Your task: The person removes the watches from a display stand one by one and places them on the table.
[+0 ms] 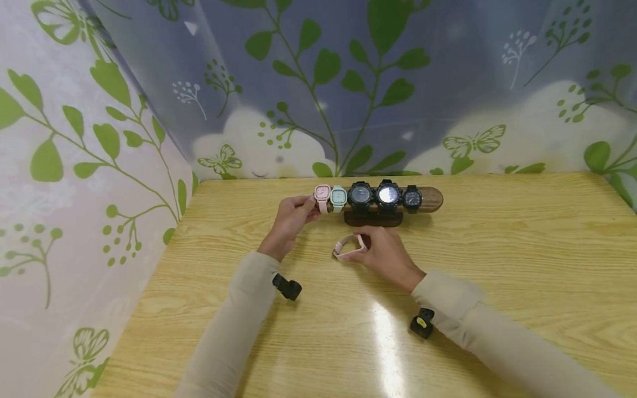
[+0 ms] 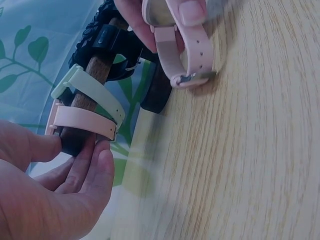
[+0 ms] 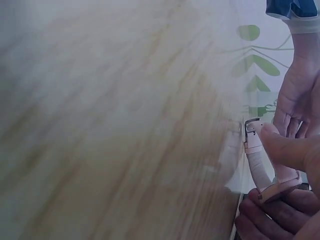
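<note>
A wooden watch stand (image 1: 430,199) with a dark base (image 1: 373,219) carries several watches on its bar. At the bar's left end, my left hand (image 1: 292,216) grips the tip, thumb on one side and fingers underneath, right beside a pink watch (image 1: 322,192). A mint-green watch (image 1: 338,196) sits next to that one. In front of the stand, my right hand (image 1: 387,251) pinches a second pink watch (image 1: 340,246) by its case; its strap is buckled into a loop. The left wrist view shows the loop's buckle (image 2: 197,77) close over the table.
Two large black watches (image 1: 360,193) and a smaller black watch (image 1: 412,198) occupy the middle and right of the bar. The stand is on a wood-grain table (image 1: 522,249), near a leaf-patterned curtain (image 1: 323,99) behind. Another patterned surface (image 1: 99,182) borders the left side.
</note>
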`<state>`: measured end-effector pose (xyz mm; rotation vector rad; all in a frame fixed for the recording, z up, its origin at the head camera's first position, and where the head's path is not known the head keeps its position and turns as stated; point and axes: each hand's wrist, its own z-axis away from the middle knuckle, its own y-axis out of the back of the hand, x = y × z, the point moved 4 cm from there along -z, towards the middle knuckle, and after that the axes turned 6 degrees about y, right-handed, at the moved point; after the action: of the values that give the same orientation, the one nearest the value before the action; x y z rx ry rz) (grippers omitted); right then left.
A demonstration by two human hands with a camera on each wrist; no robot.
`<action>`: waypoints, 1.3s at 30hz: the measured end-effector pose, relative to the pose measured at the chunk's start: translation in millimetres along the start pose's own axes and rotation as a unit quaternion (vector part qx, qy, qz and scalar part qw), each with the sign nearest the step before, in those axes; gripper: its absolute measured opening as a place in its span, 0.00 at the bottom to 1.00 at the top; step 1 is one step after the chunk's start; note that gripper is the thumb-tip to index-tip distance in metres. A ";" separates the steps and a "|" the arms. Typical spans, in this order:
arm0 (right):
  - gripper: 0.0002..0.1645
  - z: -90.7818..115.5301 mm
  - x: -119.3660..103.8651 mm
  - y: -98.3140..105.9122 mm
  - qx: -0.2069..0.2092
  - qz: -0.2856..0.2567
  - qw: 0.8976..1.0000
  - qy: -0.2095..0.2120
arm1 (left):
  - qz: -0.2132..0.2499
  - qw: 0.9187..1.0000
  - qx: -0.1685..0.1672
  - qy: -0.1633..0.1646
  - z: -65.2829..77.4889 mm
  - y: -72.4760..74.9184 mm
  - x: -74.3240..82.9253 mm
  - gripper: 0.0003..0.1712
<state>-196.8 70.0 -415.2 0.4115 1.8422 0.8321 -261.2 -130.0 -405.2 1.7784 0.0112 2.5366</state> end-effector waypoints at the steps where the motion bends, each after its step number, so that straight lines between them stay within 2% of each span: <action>1: 0.34 -1.2 -0.2 -1.0 0.000 0.004 1.000 0.000 | -0.001 1.000 0.000 0.000 0.2 -0.2 0.0 0.20; 8: 0.26 -7.1 -3.5 -5.3 0.006 0.031 0.999 0.019 | -0.005 1.000 -0.008 -0.003 -1.1 -1.9 -0.1 0.20; 22: 0.24 -9.4 -4.6 -8.2 -0.003 0.048 0.999 0.011 | -0.003 1.000 -0.003 -0.005 -2.4 -3.3 -0.4 0.20; 34: 0.30 -6.3 -3.8 -8.6 -0.006 0.044 0.999 0.015 | -0.002 1.000 -0.008 -0.008 -1.3 -2.0 -0.5 0.20; 39: 0.39 0.7 -2.6 -2.0 -0.016 0.024 1.000 -0.009 | 0.000 1.000 -0.007 -0.006 0.3 -0.8 -0.1 0.21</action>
<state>-194.9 67.2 -415.1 0.4431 1.8068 0.8858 -260.9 -129.2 -405.2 1.7873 -0.0067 2.5198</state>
